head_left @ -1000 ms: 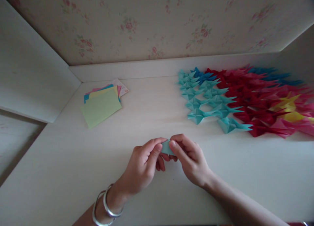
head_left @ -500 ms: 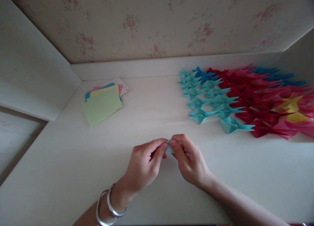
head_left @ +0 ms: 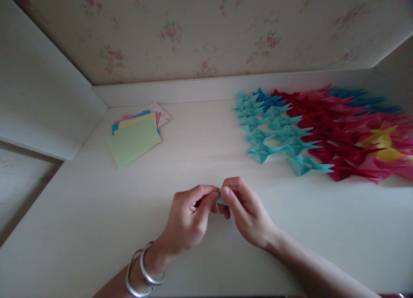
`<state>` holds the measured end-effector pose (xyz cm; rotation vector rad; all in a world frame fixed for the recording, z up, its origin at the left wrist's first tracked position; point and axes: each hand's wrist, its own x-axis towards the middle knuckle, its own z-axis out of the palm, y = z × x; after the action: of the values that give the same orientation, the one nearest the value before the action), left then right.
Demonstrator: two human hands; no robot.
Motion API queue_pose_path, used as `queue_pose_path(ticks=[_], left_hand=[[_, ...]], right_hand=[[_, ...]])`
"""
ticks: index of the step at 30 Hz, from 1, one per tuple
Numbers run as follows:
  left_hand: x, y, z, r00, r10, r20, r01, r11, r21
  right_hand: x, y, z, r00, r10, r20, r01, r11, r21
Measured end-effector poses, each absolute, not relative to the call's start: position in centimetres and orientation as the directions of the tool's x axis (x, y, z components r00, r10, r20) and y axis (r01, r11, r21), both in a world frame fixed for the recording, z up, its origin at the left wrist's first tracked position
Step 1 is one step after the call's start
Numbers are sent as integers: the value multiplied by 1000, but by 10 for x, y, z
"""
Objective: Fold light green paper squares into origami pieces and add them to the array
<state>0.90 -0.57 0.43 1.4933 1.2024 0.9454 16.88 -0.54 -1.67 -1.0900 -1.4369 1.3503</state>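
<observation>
Between both hands is a small folded piece of turquoise paper [head_left: 221,199], mostly covered by the fingers. My left hand [head_left: 191,216] pinches its left side between thumb and forefinger. On the opposite side my right hand [head_left: 244,208] grips the paper, its thumb lying over the near face. Two silver bangles [head_left: 146,270] circle the left wrist. Beyond the right hand stand turquoise folded paper cranes [head_left: 305,163] in rows, the nearest one lying apart from the hands.
Red paper cranes [head_left: 342,171], with pink, blue and yellow ones, crowd the right side of the white table [head_left: 97,229]. A fanned stack of coloured paper sheets [head_left: 135,141], light green on top, lies back left. Flowered wallpaper [head_left: 206,35] covers the back wall.
My right hand has shifted slightly left, closer to the left hand, and its lower fingers now show beneath the paper. Less of the turquoise paper shows. The cranes and sheets stay put.
</observation>
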Motion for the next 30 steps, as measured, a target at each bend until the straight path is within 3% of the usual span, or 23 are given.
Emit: queue_pose_path(ticks=[3, 9, 15, 20, 30], left_hand=[[10, -4, 7, 203, 979, 2, 161, -35, 986], [11, -2, 7, 184, 983, -7, 121, -15, 993], [10, -4, 5, 177, 982, -64, 147, 38, 988], [9, -1, 6, 82, 991, -106, 80, 100, 992], [7, 1, 2, 89, 991, -101, 13, 101, 995]], right_hand=[[168, -5, -18, -317, 948, 11, -37, -1, -999], [167, -7, -19, -312, 950, 7, -14, 2, -1000], [171, -4, -11, -324, 943, -79, -138, -130, -982], [178, 1, -9, -262, 964, -43, -110, -74, -991], [178, 4, -13, -127, 992, 9, -134, -8, -991]])
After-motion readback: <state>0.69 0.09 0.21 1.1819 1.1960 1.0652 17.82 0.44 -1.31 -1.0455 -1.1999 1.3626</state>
